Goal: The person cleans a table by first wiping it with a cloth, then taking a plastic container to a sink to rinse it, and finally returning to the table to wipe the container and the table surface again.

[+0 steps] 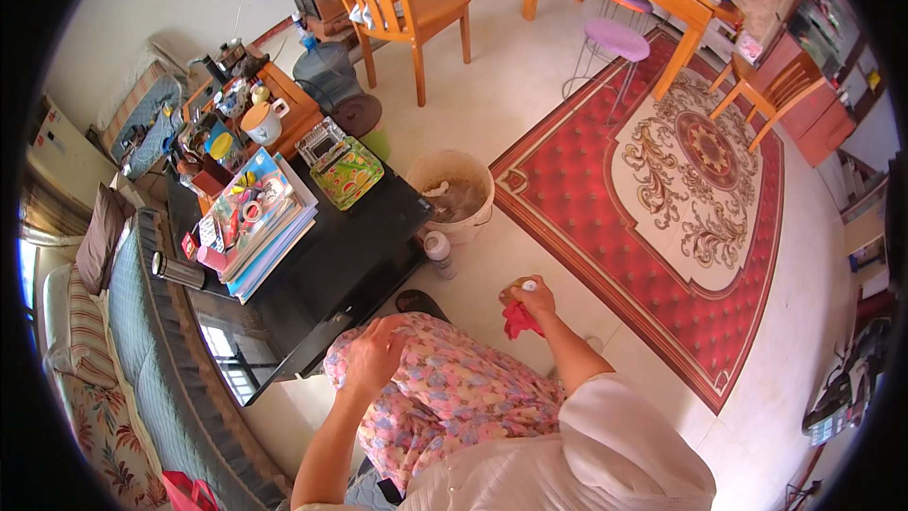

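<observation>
My right hand (538,298) is out over the tiled floor, closed around a small container with a white cap (529,286). A crumpled red cloth (521,320) hangs below the same hand. The container's body is mostly hidden by my fingers. My left hand (372,356) rests on my knee, on the floral fabric (454,376), and holds nothing. On the floor just beyond my knees stands a capped bottle (438,247). Behind it is a pale plastic bucket (454,191) with grey-brown contents.
To the left, a black coffee table (298,298) carries stacked books (273,241), a steel flask (177,270) and a patterned green tray (347,174). A red carpet (567,184) covers the right floor. A dark slipper (420,304) lies by the table. A wooden chair (425,11) stands ahead.
</observation>
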Demonstrator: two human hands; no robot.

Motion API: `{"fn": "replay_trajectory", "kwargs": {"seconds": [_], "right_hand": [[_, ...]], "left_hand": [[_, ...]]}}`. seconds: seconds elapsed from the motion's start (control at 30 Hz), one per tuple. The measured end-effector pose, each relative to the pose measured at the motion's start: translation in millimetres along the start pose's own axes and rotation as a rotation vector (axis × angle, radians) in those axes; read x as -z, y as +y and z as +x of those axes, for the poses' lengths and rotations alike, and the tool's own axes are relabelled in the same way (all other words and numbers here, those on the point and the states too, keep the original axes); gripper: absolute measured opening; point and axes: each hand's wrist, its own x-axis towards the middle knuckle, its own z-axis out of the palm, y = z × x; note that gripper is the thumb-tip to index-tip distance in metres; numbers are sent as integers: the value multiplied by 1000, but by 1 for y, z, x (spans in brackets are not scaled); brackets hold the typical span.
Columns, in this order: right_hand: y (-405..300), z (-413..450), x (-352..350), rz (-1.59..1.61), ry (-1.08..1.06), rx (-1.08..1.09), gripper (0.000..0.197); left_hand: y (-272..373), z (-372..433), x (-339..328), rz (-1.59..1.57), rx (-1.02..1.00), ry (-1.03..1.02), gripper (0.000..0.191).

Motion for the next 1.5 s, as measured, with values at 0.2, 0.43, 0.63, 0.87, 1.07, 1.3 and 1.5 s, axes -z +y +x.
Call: {"fn": "replay_trajectory", "kwargs": {"seconds": [0.2,0.43,0.63,0.87,1.07,1.3,1.5], "right_hand": [[47,44,-20,-94,176,-238,85],[77,50,12,-110,-282,-154,59],[-25,-10,6,-85,-641,-204,27],[-216,-80,-16,-87,-782,560,27],[-289,-103,-129,-7,-522,1080,26],[-274,-138,-228,-412,-631,1497,40],[-277,-137,-207,174,-1128,473,23]], "left_hand": [[-27,-31,18,-112,154,165,21],[-50,-36,20,-221,267,325,20],[-62,-51,5,-81,109,410,15],[-103,-42,35,-519,466,504,26],[-174,3,130,-331,485,999,27],[-239,55,179,31,454,1017,58],[-194,55,178,168,495,963,46]]}}
